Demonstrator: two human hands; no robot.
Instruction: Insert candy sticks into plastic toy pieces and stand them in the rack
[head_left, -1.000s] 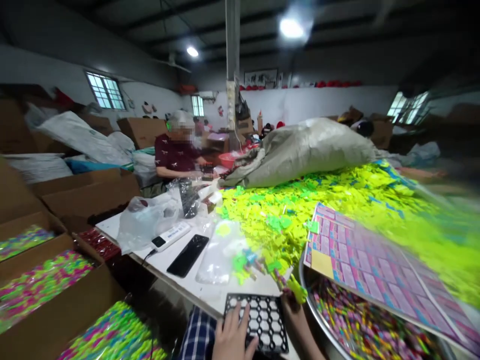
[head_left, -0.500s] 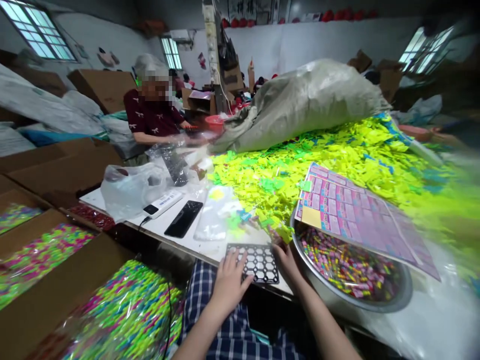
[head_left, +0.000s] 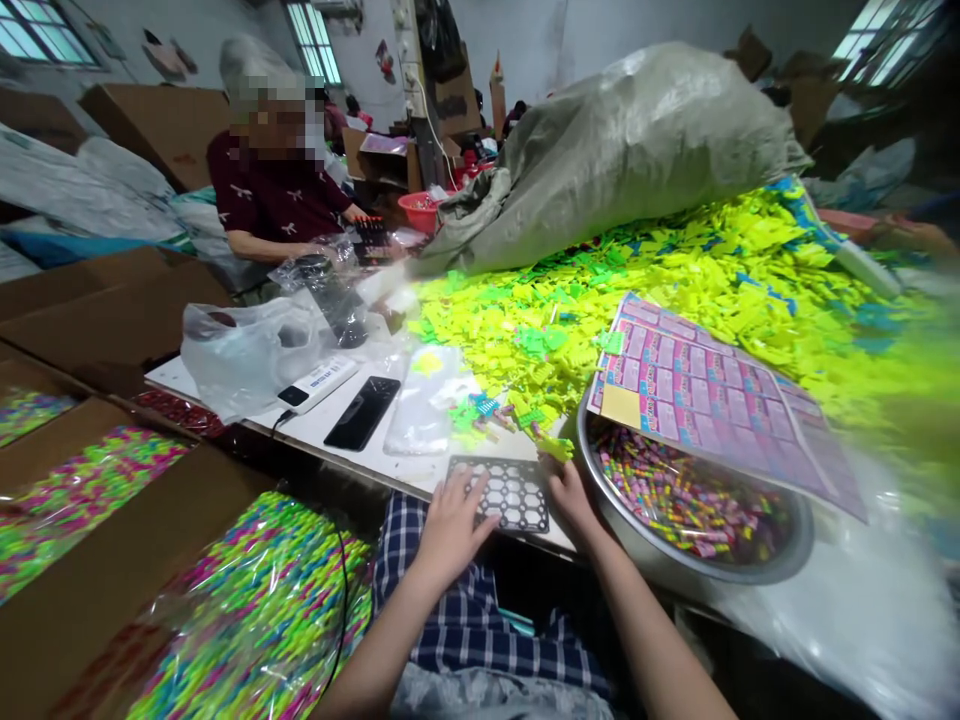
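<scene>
A black tray (head_left: pixel 514 492) with a grid of round holes lies at the near edge of the white table. My left hand (head_left: pixel 454 520) rests on its left side, fingers spread over the holes. Just right of the tray, my right hand (head_left: pixel 574 497) has curled fingers closed at a yellow-green plastic piece (head_left: pixel 556 448); the exact grip is partly hidden. Beyond the tray lie a few loose pieces, among them a blue comb-like piece (head_left: pixel 486 405). To the right stands a metal basin (head_left: pixel 586 440) of small pink, yellow and red items, partly covered by printed pink sheets (head_left: pixel 697 400).
A heap of yellow-green pieces (head_left: pixel 675 270) spreads behind, under a large grey sack (head_left: pixel 622 150). On the left are a phone (head_left: pixel 363 413), a white device (head_left: pixel 319 385) and a plastic bag (head_left: pixel 240 350). Cardboard boxes hold colourful sticks (head_left: pixel 255 600). A co-worker (head_left: pixel 270 190) sits across.
The view has tilted down and shifted slightly right. My left hand stays on the tray. My right hand has drawn slightly back from the loose pieces, with the yellow-green piece at its fingertips.
</scene>
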